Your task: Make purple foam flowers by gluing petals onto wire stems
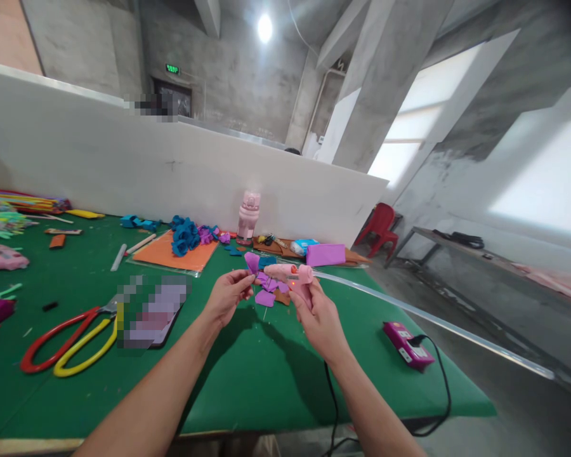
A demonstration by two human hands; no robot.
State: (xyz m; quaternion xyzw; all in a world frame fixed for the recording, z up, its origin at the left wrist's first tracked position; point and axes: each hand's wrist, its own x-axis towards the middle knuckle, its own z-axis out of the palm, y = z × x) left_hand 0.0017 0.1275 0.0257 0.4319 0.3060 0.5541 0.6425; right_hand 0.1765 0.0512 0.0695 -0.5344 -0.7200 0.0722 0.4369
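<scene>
My right hand point(316, 314) is wrapped round the handle of a pink glue gun point(301, 279), whose small light glows orange. A long clear glue stick point(433, 311) runs out of its back to the right. The nozzle points left, toward a purple petal-shaped piece point(252, 262) pinched upright between the thumb and fingers of my left hand point(229, 297). Whether the nozzle touches the piece, I cannot tell. Below and behind the nozzle lie several loose purple pieces point(265, 298) and a brown one point(282, 297) on the green table point(257, 387).
Large scissors point(76, 343) with red and yellow handles lie at left, beside a blurred phone point(157, 317). A purple power socket point(408, 346) with a plugged-in cord sits at right. Behind are blue crepe flowers point(185, 236), a pink bottle point(248, 219) and a white partition point(209, 171).
</scene>
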